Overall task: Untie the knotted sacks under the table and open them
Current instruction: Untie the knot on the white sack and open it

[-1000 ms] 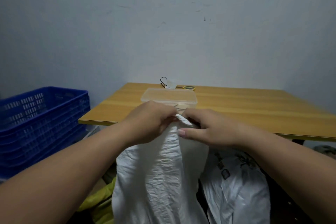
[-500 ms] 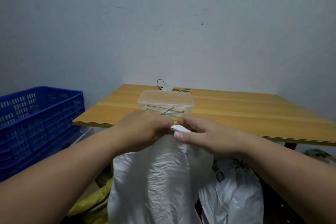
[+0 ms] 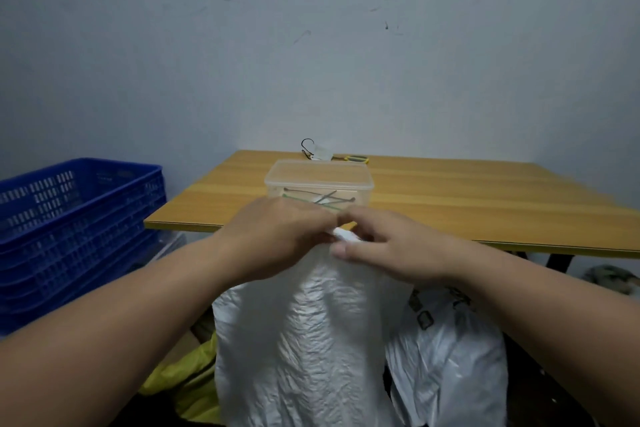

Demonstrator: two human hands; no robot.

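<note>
- Low in the middle of the frame, the white sack (image 3: 304, 340) stands pulled up tall in front of the table (image 3: 485, 204), its gathered neck drawn to a point where both hands meet.
- The left hand (image 3: 280, 239) has its fingers curled round the neck from the left; the right hand (image 3: 391, 246) pinches the knot (image 3: 346, 236), a small white twist showing between thumb and forefinger.
- Compared with a second ago, the hands have crept a little closer together and the twist looks shorter, more tucked into the fingers. The view has also tipped, so more of the clear tub (image 3: 318, 184) behind the hands shows.
- My reading: the knot is being worked but not yet loose; the neck is bunched tight, so this sack remains closed.
- A second sack (image 3: 450, 350), white with dark print, slumps at lower right, untouched; whether it is knotted I cannot tell.
- A blue crate (image 3: 76, 229) sits at the left edge, and something yellow (image 3: 183, 381) lies at the sack's lower left.
</note>
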